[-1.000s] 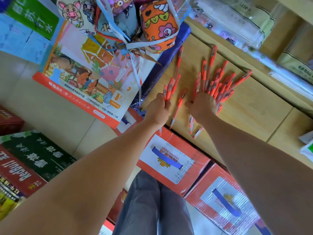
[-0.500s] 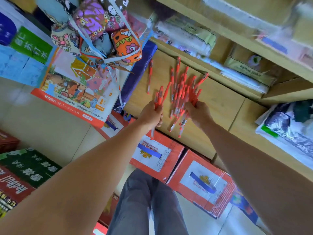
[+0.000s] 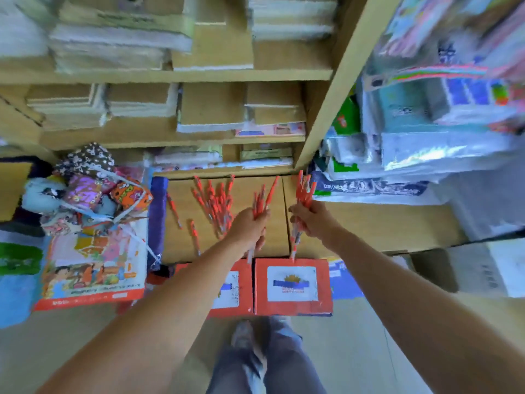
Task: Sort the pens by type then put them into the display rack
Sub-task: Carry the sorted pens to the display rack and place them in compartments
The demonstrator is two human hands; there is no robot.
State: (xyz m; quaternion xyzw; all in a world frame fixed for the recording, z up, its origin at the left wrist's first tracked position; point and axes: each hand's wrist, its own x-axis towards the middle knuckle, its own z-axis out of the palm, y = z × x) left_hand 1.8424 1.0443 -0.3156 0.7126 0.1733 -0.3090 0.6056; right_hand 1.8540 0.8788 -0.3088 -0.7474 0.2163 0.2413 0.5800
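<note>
Several orange-red pens point(image 3: 216, 203) lie scattered on the wooden shelf top point(image 3: 369, 223). My left hand point(image 3: 250, 227) grips a bundle of orange pens point(image 3: 262, 199), raised just above the shelf, tips fanning upward. My right hand point(image 3: 311, 218) grips a second bundle of the same pens point(image 3: 303, 189), held a little to the right of the seam in the shelf top. Two single pens point(image 3: 195, 237) lie apart at the left of the pile. No display rack is recognisable in this blurred view.
Red cartons point(image 3: 294, 287) stand on the floor against the shelf front, between my legs and the shelf. A bundle of patterned pouches point(image 3: 93, 189) and a picture-book pack point(image 3: 91, 268) sit at the left. Stacked paper packs fill the upper shelves; plastic-wrapped goods point(image 3: 426, 149) crowd the right.
Both hands have lifted off the shelf, each with a bundle of pens gathered from the pile. My head has tilted up, bringing the upper shelves into view.
</note>
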